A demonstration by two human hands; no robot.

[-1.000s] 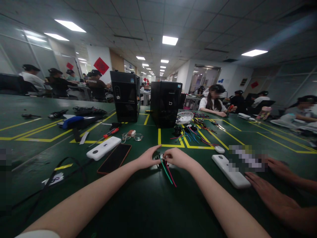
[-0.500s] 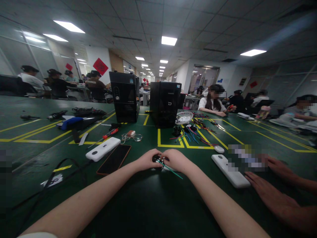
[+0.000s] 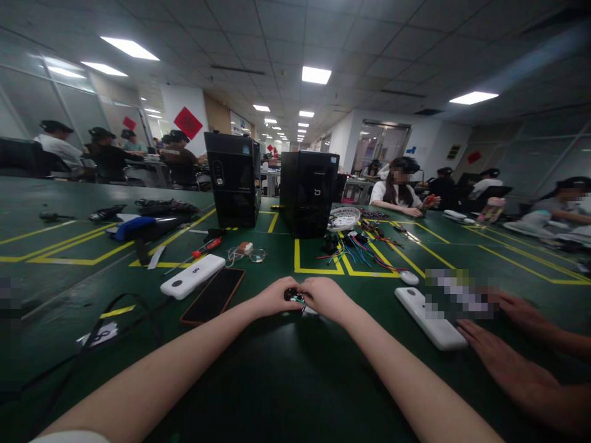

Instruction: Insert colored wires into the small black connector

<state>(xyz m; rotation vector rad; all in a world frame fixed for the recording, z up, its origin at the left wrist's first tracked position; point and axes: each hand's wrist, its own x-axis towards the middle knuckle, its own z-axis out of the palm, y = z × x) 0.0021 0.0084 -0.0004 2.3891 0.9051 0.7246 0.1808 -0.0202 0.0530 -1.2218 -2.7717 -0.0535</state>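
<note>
Both my hands meet at the middle of the green table. My left hand [image 3: 273, 297] and my right hand [image 3: 324, 296] are closed around a small black connector [image 3: 293, 295] with a bit of green wire showing between the fingertips. Most of the part is hidden by my fingers. A black phone [image 3: 213, 295] and a white power bank [image 3: 192, 276] lie just left of my left hand.
Two black computer towers [image 3: 233, 178] [image 3: 308, 192] stand behind. A pile of coloured wires [image 3: 359, 253] and a white basket [image 3: 344, 218] lie to the right of them. Another person's hands [image 3: 503, 344] and a white device [image 3: 429, 317] are at the right. A black cable [image 3: 106, 320] loops at the left.
The green and red wires that trailed down from my hands are drawn in and now almost hidden. My hands have closed tighter together.
</note>
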